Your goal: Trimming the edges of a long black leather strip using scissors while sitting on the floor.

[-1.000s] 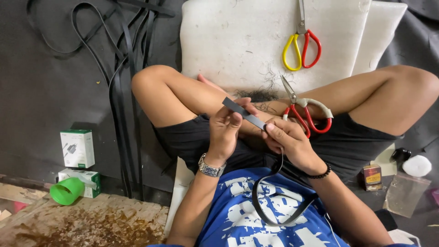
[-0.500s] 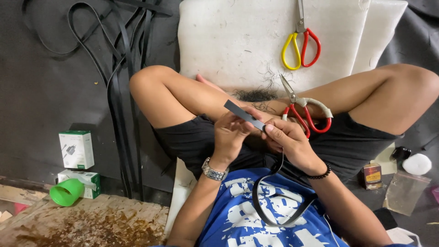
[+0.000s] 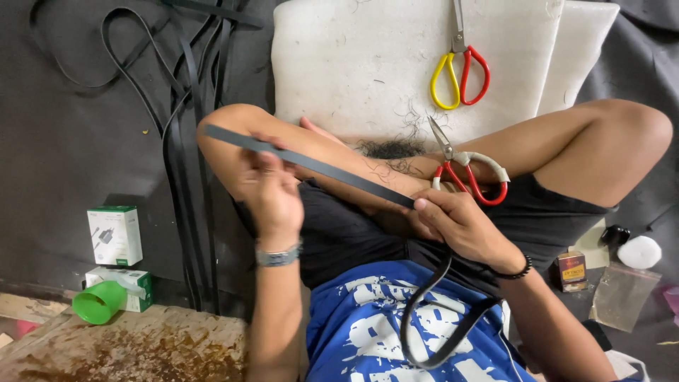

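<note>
Since a moment ago, left hand (image 3: 272, 194) has swung out leftward, its fingers pinching the dark strap (image 3: 311, 164) taut across the thighs, right hand (image 3: 460, 226) clamping its other end; thin, light and floppy, it probably handles best gripped flat near both ends.

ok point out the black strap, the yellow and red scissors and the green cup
black strap (image 3: 332, 172), head view, middle of the stretch pulled between the hands
yellow and red scissors (image 3: 460, 74), head view, where the two handle loops meet
green cup (image 3: 97, 303), head view, open rim
</note>
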